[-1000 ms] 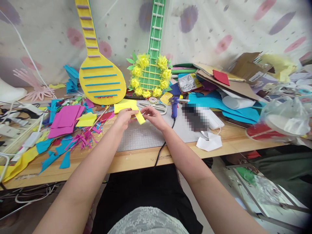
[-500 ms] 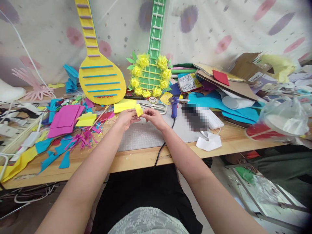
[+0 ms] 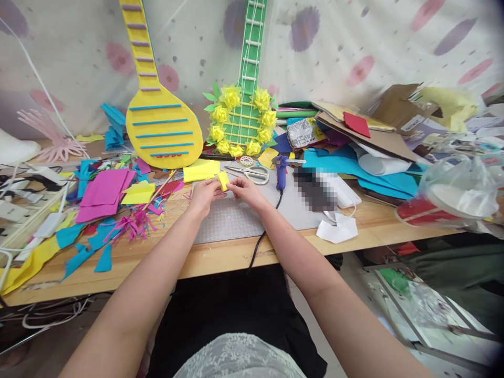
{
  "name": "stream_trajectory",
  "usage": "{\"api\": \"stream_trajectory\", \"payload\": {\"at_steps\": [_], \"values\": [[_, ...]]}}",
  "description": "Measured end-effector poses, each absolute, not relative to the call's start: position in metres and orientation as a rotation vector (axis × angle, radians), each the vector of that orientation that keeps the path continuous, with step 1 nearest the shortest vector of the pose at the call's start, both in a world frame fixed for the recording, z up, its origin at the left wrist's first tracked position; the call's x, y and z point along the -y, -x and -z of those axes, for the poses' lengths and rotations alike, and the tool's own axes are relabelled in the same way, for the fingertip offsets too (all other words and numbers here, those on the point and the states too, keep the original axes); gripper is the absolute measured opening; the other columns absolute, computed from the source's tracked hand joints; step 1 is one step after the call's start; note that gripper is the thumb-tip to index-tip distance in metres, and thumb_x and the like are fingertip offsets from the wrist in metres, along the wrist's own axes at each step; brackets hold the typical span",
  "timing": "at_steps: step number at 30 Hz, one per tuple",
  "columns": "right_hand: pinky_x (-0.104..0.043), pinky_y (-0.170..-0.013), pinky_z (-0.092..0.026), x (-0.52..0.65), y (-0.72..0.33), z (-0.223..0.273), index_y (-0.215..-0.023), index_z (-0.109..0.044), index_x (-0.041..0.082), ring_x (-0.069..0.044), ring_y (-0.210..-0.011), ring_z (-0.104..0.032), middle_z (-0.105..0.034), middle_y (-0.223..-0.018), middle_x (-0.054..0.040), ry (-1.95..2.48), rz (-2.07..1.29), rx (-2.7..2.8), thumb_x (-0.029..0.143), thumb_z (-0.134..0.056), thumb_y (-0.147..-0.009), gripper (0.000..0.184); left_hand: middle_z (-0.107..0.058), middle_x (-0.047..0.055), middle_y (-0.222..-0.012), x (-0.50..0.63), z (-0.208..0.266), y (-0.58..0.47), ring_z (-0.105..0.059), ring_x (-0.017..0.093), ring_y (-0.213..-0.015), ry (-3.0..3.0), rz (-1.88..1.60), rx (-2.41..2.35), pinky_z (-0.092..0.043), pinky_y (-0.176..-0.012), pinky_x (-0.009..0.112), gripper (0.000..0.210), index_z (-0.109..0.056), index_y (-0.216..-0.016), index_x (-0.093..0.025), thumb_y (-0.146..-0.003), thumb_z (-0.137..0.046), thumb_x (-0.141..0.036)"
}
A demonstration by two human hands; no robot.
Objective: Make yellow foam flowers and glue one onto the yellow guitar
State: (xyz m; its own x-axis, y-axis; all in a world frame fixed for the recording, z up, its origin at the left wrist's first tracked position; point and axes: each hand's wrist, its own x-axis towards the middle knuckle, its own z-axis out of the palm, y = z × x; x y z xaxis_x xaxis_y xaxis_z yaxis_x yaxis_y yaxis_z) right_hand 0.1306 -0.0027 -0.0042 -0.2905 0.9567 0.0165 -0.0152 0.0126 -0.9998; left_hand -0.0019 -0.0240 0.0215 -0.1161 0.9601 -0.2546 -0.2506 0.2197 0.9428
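Upper left, the neck of a yellow guitar shape (image 3: 163,128) is cut off by the top edge. At centre, the left hand (image 3: 203,196) pinches a small yellow piece (image 3: 223,181); the right hand (image 3: 247,191) grips its right edge, fingertips hard to make out. Further right, pixelation masks a dark object (image 3: 314,191).

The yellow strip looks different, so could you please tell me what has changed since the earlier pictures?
The yellow strip, earlier long and slanting down, now shows as a short piece, apparently folded. The left hand still pinches it; the right hand stays at its edge. Scissors and glue gun stayed put.
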Motion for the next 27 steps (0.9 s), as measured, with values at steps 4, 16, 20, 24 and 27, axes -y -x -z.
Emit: {"api": "stream_trajectory", "payload": {"at_steps": [4,16,20,24,27], "values": [[-0.021,-0.044,-0.041,0.0037,-0.1301,0.0023,-0.066,-0.053,0.017,-0.005,-0.048,-0.042,-0.047,-0.057,0.0061,1.043,-1.449,1.373,0.045,-0.073,-0.059,0.035,-0.069,0.009,-0.074,0.0250,-0.0225,0.0000,-0.067,0.018,-0.073,-0.761,-1.267,-1.208,-0.055,-0.068,0.029,0.018,-0.065,-0.075,-0.012,-0.067,-0.064,-0.028],[-0.020,-0.046,-0.045,0.0030,-0.1300,0.0058,-0.068,-0.051,0.017,-0.005,-0.050,-0.045,-0.048,-0.057,0.0057,0.987,-1.483,1.391,0.045,-0.071,-0.064,0.035,-0.057,-0.002,-0.057,0.0228,-0.0190,-0.0078,-0.055,0.011,-0.055,-0.841,-1.365,-1.357,-0.051,-0.053,0.026,0.013,-0.059,-0.061,-0.014,-0.058,-0.070,-0.021],[-0.019,-0.046,-0.046,0.0039,-0.1304,0.0039,-0.076,-0.051,0.018,-0.006,-0.056,-0.049,-0.051,-0.069,0.0042,0.985,-1.432,1.361,0.042,-0.072,-0.063,0.034,-0.056,-0.002,-0.059,0.0224,-0.0214,-0.0064,-0.054,0.010,-0.056,-0.820,-1.382,-1.355,-0.051,-0.054,0.026,0.017,-0.059,-0.061,-0.014,-0.055,-0.072,-0.023],[-0.019,-0.047,-0.046,0.0038,-0.1296,0.0025,-0.084,-0.053,0.019,-0.006,-0.060,-0.051,-0.055,-0.080,0.0024,0.978,-1.396,1.333,0.043,-0.070,-0.064,0.035,-0.061,-0.001,-0.068,0.0219,-0.0210,-0.0033,-0.057,0.010,-0.066,-0.788,-1.427,-1.257,-0.052,-0.061,0.024,0.024,-0.061,-0.064,-0.015,-0.049,-0.077,-0.025],[-0.018,-0.048,-0.046,0.0030,-0.1282,0.0031,-0.077,-0.056,0.017,-0.006,-0.059,-0.049,-0.056,-0.074,0.0021,0.943,-1.437,1.372,0.046,-0.068,-0.064,0.033,-0.063,0.001,-0.073,0.0228,-0.0198,-0.0029,-0.059,0.011,-0.070,-0.738,-1.424,-1.153,-0.052,-0.068,0.025,0.027,-0.063,-0.067,-0.014,-0.048,-0.079,-0.024]]}}
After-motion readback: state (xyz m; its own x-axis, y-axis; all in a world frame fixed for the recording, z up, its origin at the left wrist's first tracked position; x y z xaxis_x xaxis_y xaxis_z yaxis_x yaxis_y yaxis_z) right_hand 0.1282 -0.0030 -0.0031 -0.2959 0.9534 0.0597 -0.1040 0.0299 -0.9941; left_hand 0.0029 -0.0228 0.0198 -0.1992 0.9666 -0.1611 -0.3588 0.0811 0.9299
